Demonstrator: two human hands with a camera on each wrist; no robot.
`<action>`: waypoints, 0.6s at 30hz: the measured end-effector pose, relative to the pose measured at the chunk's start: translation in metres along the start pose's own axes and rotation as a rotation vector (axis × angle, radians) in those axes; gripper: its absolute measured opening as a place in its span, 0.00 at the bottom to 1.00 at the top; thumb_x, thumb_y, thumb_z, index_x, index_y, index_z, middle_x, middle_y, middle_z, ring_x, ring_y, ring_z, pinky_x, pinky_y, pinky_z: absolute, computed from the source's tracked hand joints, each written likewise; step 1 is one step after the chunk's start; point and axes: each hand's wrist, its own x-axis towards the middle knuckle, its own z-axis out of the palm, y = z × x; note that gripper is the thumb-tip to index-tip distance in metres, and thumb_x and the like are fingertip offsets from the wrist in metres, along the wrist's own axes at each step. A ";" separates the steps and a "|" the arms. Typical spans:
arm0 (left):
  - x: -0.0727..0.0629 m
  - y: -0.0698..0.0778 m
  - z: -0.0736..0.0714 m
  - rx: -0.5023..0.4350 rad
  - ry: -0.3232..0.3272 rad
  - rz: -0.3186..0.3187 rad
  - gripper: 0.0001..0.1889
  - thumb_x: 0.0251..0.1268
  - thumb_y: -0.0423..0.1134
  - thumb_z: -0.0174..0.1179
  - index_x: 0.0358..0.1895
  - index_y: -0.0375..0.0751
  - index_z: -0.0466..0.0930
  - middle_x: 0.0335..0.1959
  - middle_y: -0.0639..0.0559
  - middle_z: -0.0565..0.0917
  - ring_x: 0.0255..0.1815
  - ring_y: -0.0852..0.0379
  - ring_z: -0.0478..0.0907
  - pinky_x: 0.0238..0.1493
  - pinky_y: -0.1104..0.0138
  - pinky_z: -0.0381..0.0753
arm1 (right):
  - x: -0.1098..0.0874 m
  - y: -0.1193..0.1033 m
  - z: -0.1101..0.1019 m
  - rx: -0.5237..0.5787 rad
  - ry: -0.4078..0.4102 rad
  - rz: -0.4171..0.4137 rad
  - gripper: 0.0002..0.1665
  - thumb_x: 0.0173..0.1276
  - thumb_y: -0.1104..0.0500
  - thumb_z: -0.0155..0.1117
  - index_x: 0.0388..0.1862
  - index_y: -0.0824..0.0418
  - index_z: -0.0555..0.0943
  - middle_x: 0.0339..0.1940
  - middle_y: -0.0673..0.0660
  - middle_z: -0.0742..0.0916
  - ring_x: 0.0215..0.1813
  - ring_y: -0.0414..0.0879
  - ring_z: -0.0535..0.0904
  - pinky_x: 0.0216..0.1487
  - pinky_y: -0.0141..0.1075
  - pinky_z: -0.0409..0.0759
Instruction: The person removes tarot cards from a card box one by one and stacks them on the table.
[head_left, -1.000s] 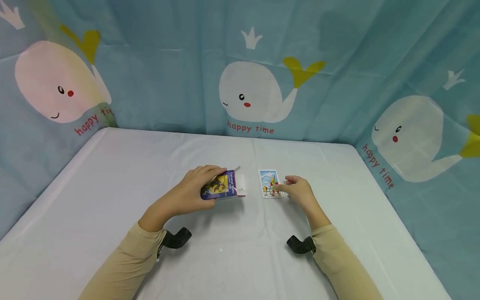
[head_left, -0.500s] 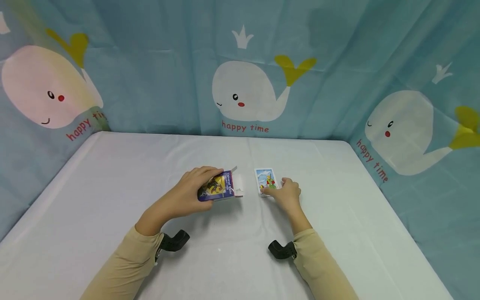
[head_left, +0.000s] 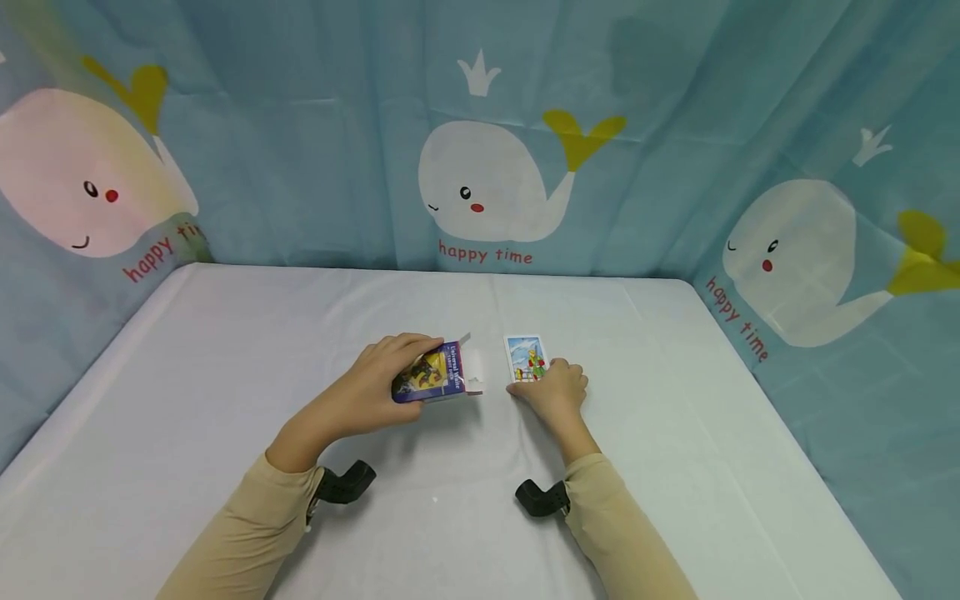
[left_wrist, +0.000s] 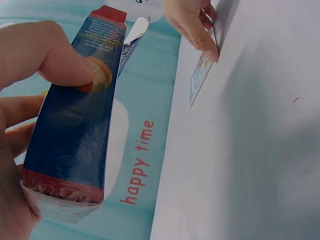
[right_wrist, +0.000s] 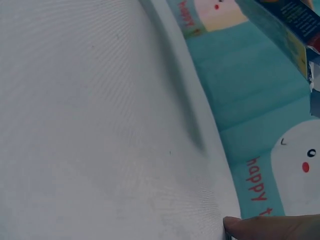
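My left hand (head_left: 382, 383) grips a blue and purple tarot card box (head_left: 429, 372) above the table, thumb on one narrow side and fingers on the opposite one. The box's flapped end stands open and points right, toward the tarot cards (head_left: 525, 354). In the left wrist view, the thumb presses the dark blue side of the box (left_wrist: 75, 130). The cards lie flat and picture side up; how many there are I cannot tell. My right hand (head_left: 557, 392) holds them at their near end, thumb at the near left corner and curled fingers along the right edge.
A white cloth covers the table (head_left: 450, 533). Behind it and along both sides hangs a blue curtain (head_left: 322, 167) with whale prints. A black wrist camera mount (head_left: 345, 483) sticks out from the left sleeve, and another mount (head_left: 542, 497) from the right sleeve.
My right hand has moved left across the cards' near end, its thumb going from the right side to the near left corner. The left hand keeps its hold on the box. The head view shifted slightly.
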 end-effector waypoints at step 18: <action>-0.002 0.000 -0.003 -0.005 0.005 0.007 0.42 0.50 0.36 0.66 0.75 0.45 0.64 0.71 0.46 0.70 0.66 0.45 0.68 0.63 0.44 0.63 | -0.005 -0.004 -0.009 0.189 -0.025 -0.019 0.48 0.55 0.48 0.75 0.68 0.71 0.67 0.61 0.70 0.73 0.62 0.63 0.65 0.61 0.54 0.68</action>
